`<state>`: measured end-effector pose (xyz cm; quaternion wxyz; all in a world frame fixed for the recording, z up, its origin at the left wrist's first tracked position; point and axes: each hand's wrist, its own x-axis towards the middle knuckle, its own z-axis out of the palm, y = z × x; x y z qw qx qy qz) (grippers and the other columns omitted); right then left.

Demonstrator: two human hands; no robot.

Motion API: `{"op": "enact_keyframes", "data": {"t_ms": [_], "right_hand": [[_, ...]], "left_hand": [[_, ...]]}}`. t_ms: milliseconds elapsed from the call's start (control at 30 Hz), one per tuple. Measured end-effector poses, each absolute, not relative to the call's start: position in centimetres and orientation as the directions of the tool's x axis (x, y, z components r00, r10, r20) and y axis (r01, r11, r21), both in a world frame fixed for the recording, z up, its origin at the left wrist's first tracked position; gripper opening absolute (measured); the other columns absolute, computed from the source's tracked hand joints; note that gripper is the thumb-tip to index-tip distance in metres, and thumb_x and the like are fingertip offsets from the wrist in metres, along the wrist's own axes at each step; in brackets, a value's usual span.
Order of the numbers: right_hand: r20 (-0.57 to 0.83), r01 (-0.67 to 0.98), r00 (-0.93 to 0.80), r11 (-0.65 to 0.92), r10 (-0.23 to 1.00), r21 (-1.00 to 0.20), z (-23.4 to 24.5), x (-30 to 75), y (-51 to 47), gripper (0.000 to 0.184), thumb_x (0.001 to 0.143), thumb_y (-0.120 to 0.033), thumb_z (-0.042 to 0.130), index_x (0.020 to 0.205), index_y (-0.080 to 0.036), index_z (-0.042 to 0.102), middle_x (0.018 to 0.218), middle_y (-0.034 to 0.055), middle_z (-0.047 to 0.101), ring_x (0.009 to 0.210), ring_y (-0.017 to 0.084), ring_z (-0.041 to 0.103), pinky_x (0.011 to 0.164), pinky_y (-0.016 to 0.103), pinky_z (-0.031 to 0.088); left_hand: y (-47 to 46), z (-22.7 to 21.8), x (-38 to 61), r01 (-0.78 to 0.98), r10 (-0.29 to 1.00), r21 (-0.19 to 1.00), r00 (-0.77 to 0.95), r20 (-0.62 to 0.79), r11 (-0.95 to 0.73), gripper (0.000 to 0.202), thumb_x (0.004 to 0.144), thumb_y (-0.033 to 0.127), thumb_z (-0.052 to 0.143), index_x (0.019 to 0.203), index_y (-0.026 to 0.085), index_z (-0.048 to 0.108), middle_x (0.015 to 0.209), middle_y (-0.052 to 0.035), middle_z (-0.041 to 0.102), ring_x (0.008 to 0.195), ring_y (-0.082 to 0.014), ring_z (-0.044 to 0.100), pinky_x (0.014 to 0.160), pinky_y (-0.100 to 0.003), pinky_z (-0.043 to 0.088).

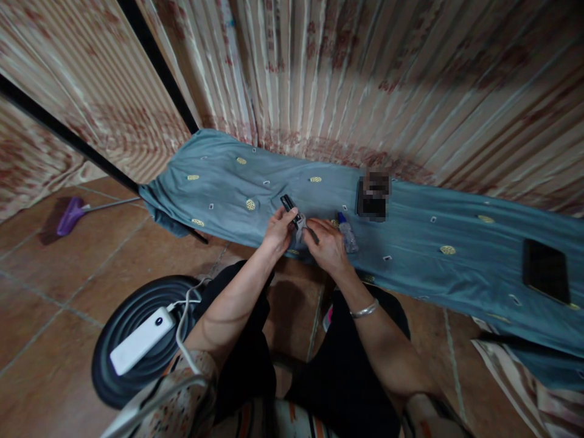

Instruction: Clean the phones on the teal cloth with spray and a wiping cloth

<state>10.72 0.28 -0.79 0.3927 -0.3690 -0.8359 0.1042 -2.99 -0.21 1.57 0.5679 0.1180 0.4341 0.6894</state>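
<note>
My left hand (pixel 277 232) is closed around a small black oblong object (pixel 289 205) with pale markings, its far end pointing up and left. Against the near end of that object lies a crumpled light-grey cloth (pixel 300 226). My right hand (pixel 329 244) has its fingers curled on the cloth, and a dark narrow tip shows beside them; what it belongs to is unclear. Just right of this hand, a clear bottle with a blue cap (pixel 348 234) lies on the blue-green cloth cover. Farther back stands a dark square item (pixel 371 201), partly pixelated.
A patterned blue-green cover (pixel 410 237) drapes the long narrow table. A black phone or tablet (pixel 546 271) lies at its right. Left of my legs, a white power bank (pixel 142 340) with a cable rests on a round dark stool (pixel 107 365). A purple broom (pixel 72 216) lies beyond.
</note>
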Motion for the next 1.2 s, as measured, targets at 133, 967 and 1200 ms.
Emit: {"op": "enact_keyframes", "data": {"t_ms": [133, 967, 1200], "right_hand": [[0.522, 0.57, -0.38, 0.638, 0.764, -0.518, -0.9, 10.5, 0.4, 0.021, 0.095, -0.02, 0.055, 0.101, -0.023, 0.074, 0.106, 0.0091, 0.081, 0.099, 0.025, 0.074, 0.095, 0.037, 0.057], [0.401, 0.542, -0.198, 0.441, 0.894, -0.715, -0.1, 10.9, 1.2, 0.018, 0.091, -0.031, 0.061, 0.096, -0.024, 0.077, 0.096, 0.0062, 0.083, 0.086, 0.024, 0.077, 0.085, 0.035, 0.06], [0.337, 0.483, -0.127, 0.355, 0.933, -0.8, 0.4, 11.0, 1.5, 0.02, 0.088, -0.033, 0.062, 0.09, -0.023, 0.079, 0.088, 0.0051, 0.083, 0.081, 0.024, 0.077, 0.079, 0.034, 0.06]], "left_hand": [[-0.5, 1.6, -2.6, -0.682, 0.883, 0.731, -0.329, -0.336, 0.025, 0.034, 0.067, 0.012, 0.09, 0.086, 0.019, 0.062, 0.066, 0.0068, 0.065, 0.064, -0.0087, 0.061, 0.073, -0.024, 0.047], [-1.8, -0.1, -0.4, -0.637, 0.915, 0.769, -0.282, -0.29, 0.047, 0.018, 0.08, 0.016, 0.076, 0.097, 0.017, 0.072, 0.084, 0.0012, 0.074, 0.083, -0.0121, 0.067, 0.087, -0.024, 0.048], [-2.4, -0.3, -0.7, -0.591, 0.929, 0.797, -0.214, -0.302, 0.122, 0.033, 0.074, 0.015, 0.069, 0.106, 0.017, 0.075, 0.093, -0.0017, 0.077, 0.086, -0.0166, 0.068, 0.078, -0.026, 0.05]]}}
